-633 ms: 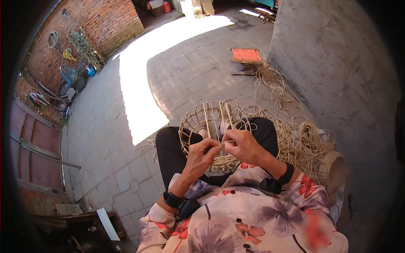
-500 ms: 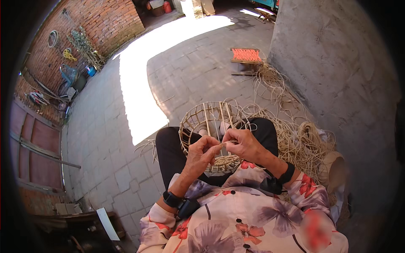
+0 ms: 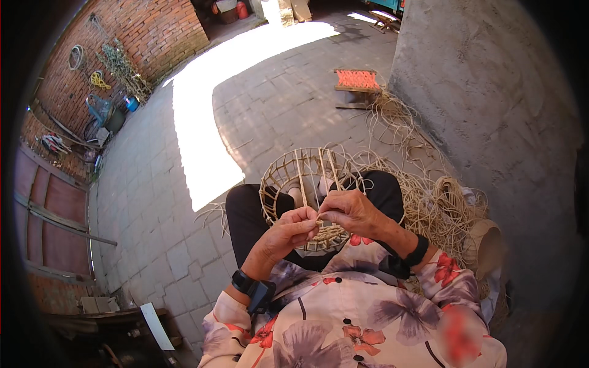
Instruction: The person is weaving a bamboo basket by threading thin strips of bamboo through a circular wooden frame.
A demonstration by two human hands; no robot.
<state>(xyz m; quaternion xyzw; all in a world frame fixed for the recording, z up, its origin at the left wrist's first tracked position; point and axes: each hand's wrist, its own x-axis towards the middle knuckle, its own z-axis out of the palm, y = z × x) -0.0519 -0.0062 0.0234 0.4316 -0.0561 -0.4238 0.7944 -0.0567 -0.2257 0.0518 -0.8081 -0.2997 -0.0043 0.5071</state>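
Observation:
A round open frame (image 3: 274,169) of thin rods, wound in places with pale cord, rests between my knees. Several pale cords (image 3: 302,175) run across its opening, and a band of woven cord (image 3: 331,234) lies along its near side. Above that near part my left hand (image 3: 287,232) is closed, thumb and fingers pinching a strand of cord. My right hand (image 3: 351,211) meets it at the fingertips and pinches the same spot. The small bit of cord between them is mostly hidden by the fingers.
A big tangle of pale cord (image 3: 423,211) lies on the paving at my right, beside a tan cylindrical container (image 3: 481,245). Farther off stands a low stool (image 3: 358,81) with an orange woven seat, near a grey wall (image 3: 485,92). A wooden door (image 3: 58,208) is at the left.
My left hand has rolled and its fingers have folded in more. The right hand has turned slightly downward and left, its fingers closer over the pinched cord. The frame stays put.

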